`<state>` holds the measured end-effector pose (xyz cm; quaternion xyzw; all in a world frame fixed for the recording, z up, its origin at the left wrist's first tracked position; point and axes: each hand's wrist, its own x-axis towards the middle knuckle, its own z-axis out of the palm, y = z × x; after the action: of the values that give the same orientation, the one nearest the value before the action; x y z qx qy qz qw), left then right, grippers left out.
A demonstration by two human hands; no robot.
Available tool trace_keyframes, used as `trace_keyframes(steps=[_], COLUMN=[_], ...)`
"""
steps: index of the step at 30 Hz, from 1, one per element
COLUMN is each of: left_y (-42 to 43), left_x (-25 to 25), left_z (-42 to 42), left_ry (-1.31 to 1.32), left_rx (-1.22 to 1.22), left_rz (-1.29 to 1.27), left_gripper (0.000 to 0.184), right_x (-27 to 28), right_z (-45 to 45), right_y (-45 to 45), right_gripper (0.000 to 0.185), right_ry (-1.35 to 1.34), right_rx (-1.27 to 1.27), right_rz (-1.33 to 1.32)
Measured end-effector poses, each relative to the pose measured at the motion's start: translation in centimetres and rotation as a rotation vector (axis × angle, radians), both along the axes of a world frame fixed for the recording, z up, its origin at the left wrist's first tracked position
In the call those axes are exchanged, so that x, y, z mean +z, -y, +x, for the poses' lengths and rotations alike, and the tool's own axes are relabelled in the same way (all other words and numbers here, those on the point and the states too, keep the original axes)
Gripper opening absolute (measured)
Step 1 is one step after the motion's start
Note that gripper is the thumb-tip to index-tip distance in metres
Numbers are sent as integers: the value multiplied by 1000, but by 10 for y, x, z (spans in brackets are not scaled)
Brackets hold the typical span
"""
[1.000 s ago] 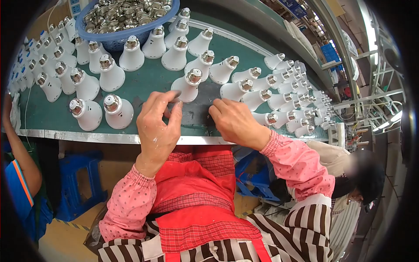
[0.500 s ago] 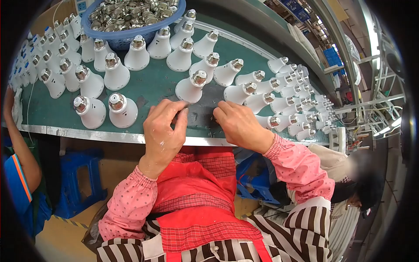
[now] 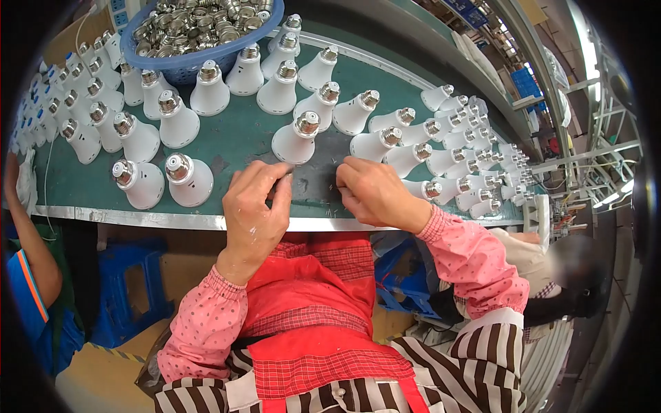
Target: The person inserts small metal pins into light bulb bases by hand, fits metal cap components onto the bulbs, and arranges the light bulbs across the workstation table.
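Left hand (image 3: 255, 210) is low over the surface (image 3: 234, 141), thumb and forefinger bent towards each other, tips almost meeting! I can't tell from my feed whether anything small is caught between them. Across from it I've got the right hand (image 3: 377, 191), fingers curled in and knuckles up, and what those fingers may be gripping is hidden from me too.

And here's the one in the middle: a single white bulb (image 3: 294, 144), standing base down with its shiny screw cap at the top, just beyond the left fingertips. Touching or only close? I can't call it from this angle. Between the two hands lies a dark patch (image 3: 320, 180) on the green.

Over by the right hand, just beyond its knuckles, stands another bulb (image 3: 375, 144), the near end of a crowd running away to the right! On the left I see a pair of bulbs (image 3: 191, 182) near the metal edge (image 3: 138, 218), side by side, caps up, with more ranked behind them. At the far left, a cluster with blue tips (image 3: 45, 113).

Up at the back, a blue basket (image 3: 179, 72) heaped with loose metal caps (image 3: 200, 27), bulbs close around its near side. Bottom of my view: red apron (image 3: 310, 289), pink spotted sleeves (image 3: 200, 323), and a co-worker's bare arm (image 3: 38, 255) away to the left.
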<state>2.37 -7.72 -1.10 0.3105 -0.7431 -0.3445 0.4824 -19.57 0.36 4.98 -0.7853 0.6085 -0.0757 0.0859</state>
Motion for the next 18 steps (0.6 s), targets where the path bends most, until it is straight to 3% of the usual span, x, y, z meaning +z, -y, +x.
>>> trace_keyframes(steps=[2, 9, 12, 16, 18], left_y=[-1, -17, -23, -23, -24], left_x=[2, 7, 10, 13, 9], left_z=[1, -19, -34, -40, -43], left_ry=[7, 144, 182, 300, 212], left_rx=[6, -129, -176, -202, -201], left_rz=[-21, -221, -244, -300, -234], left_gripper=[17, 25, 26, 11, 10], right_x=[-6, 0, 1, 3, 5], right_z=[-8, -8, -5, -5, -6], right_y=[-2, -8, -10, -15, -16], right_gripper=[12, 10, 10, 9, 9], right_ry=[217, 545, 538, 490, 545], right_rx=[-96, -365, -301, -228, -266], right_rz=[33, 204, 124, 53, 94])
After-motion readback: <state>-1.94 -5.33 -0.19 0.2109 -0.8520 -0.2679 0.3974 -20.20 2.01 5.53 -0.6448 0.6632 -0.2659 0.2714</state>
